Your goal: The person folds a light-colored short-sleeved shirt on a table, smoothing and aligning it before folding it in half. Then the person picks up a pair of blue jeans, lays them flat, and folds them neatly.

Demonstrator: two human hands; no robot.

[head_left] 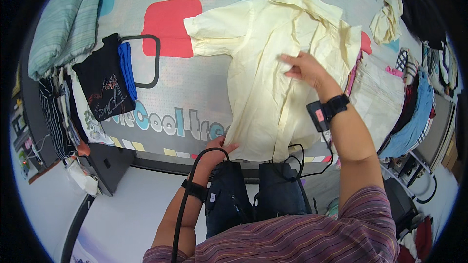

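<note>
A cream short-sleeved shirt point(256, 92) with a collar lies spread on the patterned mattress, its collar at the far end and its hem near me. One sleeve reaches out to the left; the right side is rumpled. At the near left corner of the hem, my left hand point(214, 153) is closed on the shirt's edge, with part of its fingers hidden. Over the middle of the shirt front is my right hand point(306, 69), thumb and fingers apart, close to or touching the cloth beside the front opening. Both wrists carry black straps, the right with a small device.
To the left lie a black printed garment point(106, 80), a blue folded cloth point(127, 70), a dark rectangular frame point(157, 61) and striped pillows point(58, 27). Piled clothes with a denim piece point(414, 109) line the right edge. Black cables point(187, 190) hang near my arms.
</note>
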